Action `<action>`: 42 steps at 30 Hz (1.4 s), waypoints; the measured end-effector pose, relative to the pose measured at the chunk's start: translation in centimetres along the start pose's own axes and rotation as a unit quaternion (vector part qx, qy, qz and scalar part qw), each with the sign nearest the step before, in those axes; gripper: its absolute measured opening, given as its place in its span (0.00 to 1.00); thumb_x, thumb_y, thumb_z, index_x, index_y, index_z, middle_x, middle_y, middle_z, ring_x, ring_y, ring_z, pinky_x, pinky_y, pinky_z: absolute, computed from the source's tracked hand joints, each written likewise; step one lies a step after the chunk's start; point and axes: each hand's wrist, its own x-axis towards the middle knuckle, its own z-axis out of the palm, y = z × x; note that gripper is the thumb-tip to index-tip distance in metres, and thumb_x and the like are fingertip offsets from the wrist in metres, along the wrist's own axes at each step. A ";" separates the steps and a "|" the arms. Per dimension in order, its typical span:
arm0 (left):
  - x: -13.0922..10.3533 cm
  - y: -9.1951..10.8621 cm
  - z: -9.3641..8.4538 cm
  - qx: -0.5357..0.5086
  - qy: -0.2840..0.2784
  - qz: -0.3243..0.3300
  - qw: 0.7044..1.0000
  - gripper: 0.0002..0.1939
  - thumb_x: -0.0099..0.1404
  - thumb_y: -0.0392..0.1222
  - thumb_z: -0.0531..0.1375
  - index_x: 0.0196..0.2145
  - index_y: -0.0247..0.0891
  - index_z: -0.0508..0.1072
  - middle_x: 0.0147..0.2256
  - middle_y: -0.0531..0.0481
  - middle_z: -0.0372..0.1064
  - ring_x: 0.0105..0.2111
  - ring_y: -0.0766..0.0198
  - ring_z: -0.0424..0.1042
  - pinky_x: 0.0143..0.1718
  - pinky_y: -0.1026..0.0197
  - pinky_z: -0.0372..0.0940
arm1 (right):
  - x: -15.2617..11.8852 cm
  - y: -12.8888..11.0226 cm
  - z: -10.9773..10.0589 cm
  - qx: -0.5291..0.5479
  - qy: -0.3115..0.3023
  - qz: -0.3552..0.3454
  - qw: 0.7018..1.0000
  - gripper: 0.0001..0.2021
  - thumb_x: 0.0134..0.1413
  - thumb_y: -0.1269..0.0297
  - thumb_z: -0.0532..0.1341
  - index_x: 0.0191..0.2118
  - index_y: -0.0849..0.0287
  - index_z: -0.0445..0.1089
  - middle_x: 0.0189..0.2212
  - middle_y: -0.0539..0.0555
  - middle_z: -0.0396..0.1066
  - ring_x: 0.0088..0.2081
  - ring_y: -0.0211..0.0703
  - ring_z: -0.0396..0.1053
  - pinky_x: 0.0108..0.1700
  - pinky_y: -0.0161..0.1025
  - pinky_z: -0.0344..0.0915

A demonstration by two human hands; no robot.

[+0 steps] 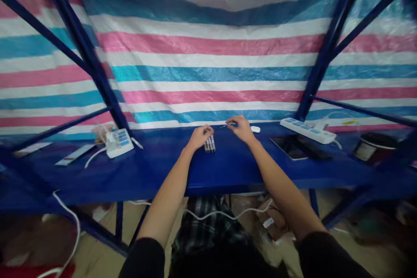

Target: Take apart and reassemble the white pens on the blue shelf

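Near the back middle of the blue table point(224, 169), several slim grey-white sticks point(210, 144) lie side by side. My left hand point(199, 136) is at their upper end, its fingers bent together; whether it grips one of them is hidden. To the right, my right hand point(240, 127) pinches a thin dark rod point(222, 127), which points left toward my left hand. A small white oval object point(255, 129) lies just right of my right hand.
White power strips stand at left point(120, 143) and right point(306, 130). A phone point(288, 147) and a dark flat item point(309, 147) lie at right, near a dark round container point(374, 147). Blue posts rise on both sides before a striped sheet point(211, 47).
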 end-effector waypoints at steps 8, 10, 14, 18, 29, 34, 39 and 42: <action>-0.2 0.5 -0.1 0.002 0.007 -0.004 1.000 0.10 0.67 0.44 0.59 0.39 0.37 0.78 0.31 0.49 0.75 0.30 0.62 0.70 0.35 0.62 0.62 | 0.0 0.6 0.3 0.083 -0.011 0.092 0.992 0.12 0.58 0.61 0.61 0.43 0.59 0.77 0.39 0.57 0.79 0.41 0.49 0.73 0.47 0.44 0.65; -0.2 0.6 -0.2 0.000 0.012 -0.008 1.000 0.10 0.67 0.45 0.59 0.39 0.37 0.78 0.31 0.49 0.75 0.30 0.63 0.70 0.34 0.62 0.61 | 0.1 0.5 0.4 0.128 0.000 0.132 0.983 0.17 0.60 0.54 0.58 0.43 0.61 0.77 0.35 0.57 0.77 0.38 0.48 0.72 0.44 0.43 0.65; -0.3 0.9 -0.3 -0.004 0.017 -0.001 1.000 0.10 0.67 0.45 0.60 0.39 0.37 0.78 0.30 0.50 0.74 0.29 0.63 0.68 0.34 0.63 0.60 | 0.0 -0.1 0.9 0.188 -0.030 0.201 0.961 0.23 0.52 0.45 0.64 0.39 0.63 0.78 0.28 0.54 0.75 0.31 0.45 0.67 0.36 0.40 0.61; -0.4 1.3 -0.4 0.007 0.017 0.005 1.000 0.10 0.66 0.45 0.60 0.39 0.37 0.78 0.29 0.51 0.73 0.28 0.64 0.67 0.33 0.63 0.59 | -0.1 -0.7 1.5 0.187 -0.058 0.197 0.961 0.21 0.45 0.47 0.69 0.33 0.62 0.80 0.24 0.52 0.72 0.28 0.42 0.64 0.33 0.39 0.58; -0.5 1.5 -0.8 0.024 0.034 0.037 0.998 0.12 0.66 0.47 0.62 0.40 0.38 0.81 0.29 0.51 0.74 0.31 0.63 0.69 0.37 0.62 0.61 | -0.4 -1.5 1.9 0.221 -0.082 0.165 0.958 0.21 0.43 0.47 0.70 0.34 0.62 0.81 0.21 0.50 0.69 0.25 0.39 0.59 0.31 0.38 0.55; -0.2 0.8 -1.2 0.015 0.001 0.049 0.999 0.13 0.66 0.43 0.63 0.45 0.39 0.82 0.41 0.46 0.78 0.40 0.58 0.73 0.44 0.59 0.65 | -0.3 -0.7 1.3 0.206 -0.065 0.173 0.961 0.21 0.42 0.46 0.71 0.34 0.61 0.81 0.20 0.49 0.66 0.24 0.38 0.57 0.30 0.38 0.53; 0.0 -0.3 -1.8 0.047 0.008 0.052 0.997 0.16 0.65 0.37 0.61 0.50 0.40 0.81 0.42 0.45 0.75 0.41 0.58 0.73 0.48 0.56 0.66 | -0.2 0.5 0.6 0.212 -0.043 0.207 0.954 0.23 0.39 0.45 0.72 0.35 0.61 0.81 0.19 0.47 0.62 0.23 0.37 0.54 0.29 0.38 0.51; 0.0 -0.9 -1.9 0.036 0.028 0.050 0.998 0.17 0.64 0.35 0.62 0.50 0.40 0.80 0.42 0.45 0.74 0.42 0.58 0.73 0.50 0.55 0.67 | -0.2 0.7 0.4 0.220 -0.033 0.210 0.952 0.23 0.39 0.46 0.72 0.35 0.62 0.80 0.19 0.46 0.60 0.24 0.36 0.53 0.29 0.38 0.52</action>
